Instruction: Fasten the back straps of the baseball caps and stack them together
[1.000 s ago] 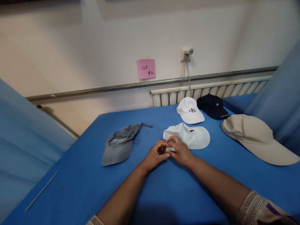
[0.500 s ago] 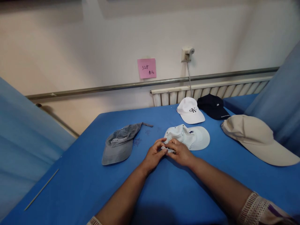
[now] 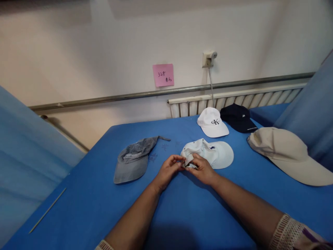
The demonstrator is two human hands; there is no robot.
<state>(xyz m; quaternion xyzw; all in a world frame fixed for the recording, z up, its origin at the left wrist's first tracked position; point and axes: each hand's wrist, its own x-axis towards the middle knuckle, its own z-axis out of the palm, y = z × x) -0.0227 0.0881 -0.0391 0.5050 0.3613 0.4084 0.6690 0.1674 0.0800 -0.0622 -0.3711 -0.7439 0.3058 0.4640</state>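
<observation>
A pale mint baseball cap (image 3: 221, 154) with a small dark logo lies on its side on the blue-covered table, its brim pointing right. At the cap's back edge, my left hand (image 3: 170, 170) pinches the strap end from the left. My right hand (image 3: 203, 170) grips the same back part from the right, its fingers curled around the strap and buckle area. A small whitish flap (image 3: 189, 159) stands up between the two hands. Fingers hide most of the buckle, so its fastening is unclear.
A grey cap (image 3: 132, 161) with a loose strap lies to the left. Behind are a white cap (image 3: 212, 123) and a navy cap (image 3: 238, 118); a beige cap (image 3: 283, 146) is at right. A thin stick (image 3: 48, 210) lies front left. Blue curtains (image 3: 23, 156) flank the table.
The whitish flap now stands upright between my hands, where before it lay low under my fingers. My left fingers have shifted slightly left, off the cap's edge.
</observation>
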